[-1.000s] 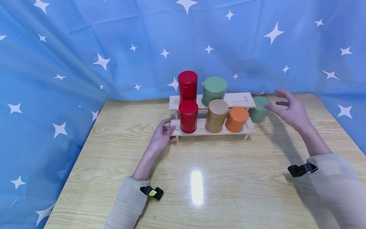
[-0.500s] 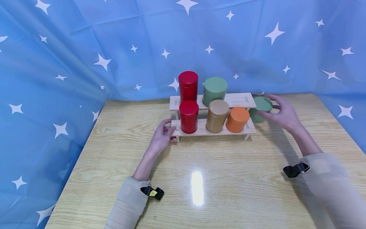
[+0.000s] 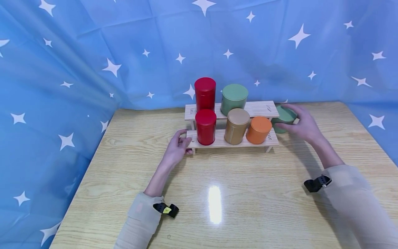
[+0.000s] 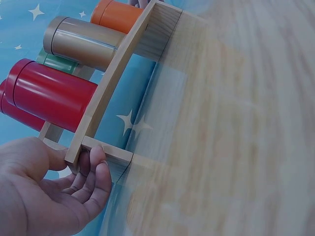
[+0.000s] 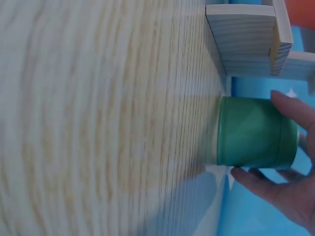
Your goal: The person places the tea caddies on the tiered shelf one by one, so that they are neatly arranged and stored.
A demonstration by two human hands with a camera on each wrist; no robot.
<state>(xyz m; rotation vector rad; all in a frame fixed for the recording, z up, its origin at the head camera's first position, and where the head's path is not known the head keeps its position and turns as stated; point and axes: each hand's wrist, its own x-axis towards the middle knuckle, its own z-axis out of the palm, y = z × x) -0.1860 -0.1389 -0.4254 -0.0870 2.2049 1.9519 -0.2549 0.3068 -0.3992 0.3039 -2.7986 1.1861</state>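
Observation:
My left hand [image 3: 175, 148] grips the left end of the lower wooden shelf [image 3: 219, 138]; the left wrist view shows its thumb over the board and fingers [image 4: 100, 182] curled underneath. My right hand [image 3: 304, 126] is wrapped round a green lidded canister [image 3: 285, 114] standing on the table just right of the rack. In the right wrist view the thumb and fingers lie on opposite sides of this canister [image 5: 256, 132]. On the lower shelf stand a red canister [image 3: 205, 128], a gold canister [image 3: 237, 126] and a shorter orange canister [image 3: 259, 130].
Behind, the upper shelf [image 3: 259, 108] carries a tall red canister [image 3: 205, 92] and a wide green canister [image 3: 234, 98]. The wood-grain table [image 3: 242, 193] extends toward me. A blue curtain with white stars [image 3: 174, 41] hangs at the back and sides.
My right hand has moved left from beside the green canister and closed round it. My left hand keeps its hold on the shelf end, and the canisters stay in place.

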